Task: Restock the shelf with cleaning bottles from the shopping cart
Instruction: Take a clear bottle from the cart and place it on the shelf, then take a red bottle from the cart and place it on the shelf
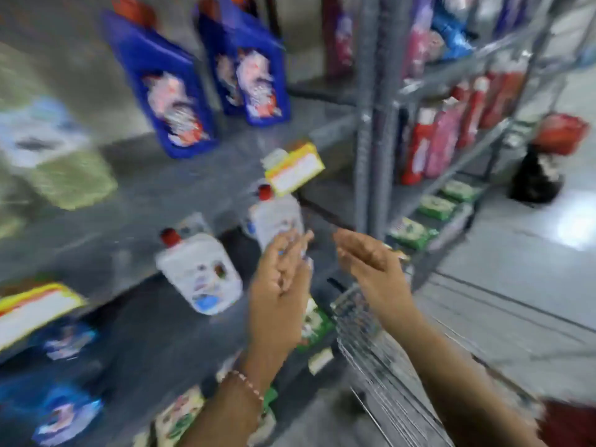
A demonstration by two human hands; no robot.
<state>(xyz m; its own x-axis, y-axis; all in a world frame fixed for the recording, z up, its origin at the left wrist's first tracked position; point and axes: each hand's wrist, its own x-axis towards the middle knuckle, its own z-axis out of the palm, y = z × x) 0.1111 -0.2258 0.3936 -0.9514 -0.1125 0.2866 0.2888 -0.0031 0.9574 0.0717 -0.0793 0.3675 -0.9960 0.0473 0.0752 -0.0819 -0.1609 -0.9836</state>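
Pretty blurry shot, so details are limited. 2 white bottles with red caps are seen on the grey shelf (135, 201): the near bottle (200, 272) stands further left, the far bottle (277, 217) sits right behind the fingertips of the left hand (280, 285). That hand is raised with fingers loosely spread and nothing is gripped; whether the far bottle is actually touched can't be told through the blur. A thin bracelet (248, 382) is worn on that wrist. The right hand (371, 262) is held open too, fingers stretched toward the shelf, empty, just beside the left one.

The wire cart (380, 356) is seen below the right forearm; what's inside can't be made out. 3 big blue jugs (167, 91) are lined up on the shelf above. A yellow price tag (295, 169) is clipped at the shelf edge. Red and pink bottles (438, 143) are stacked on the rack to the right, with green packs (435, 206) beneath them.
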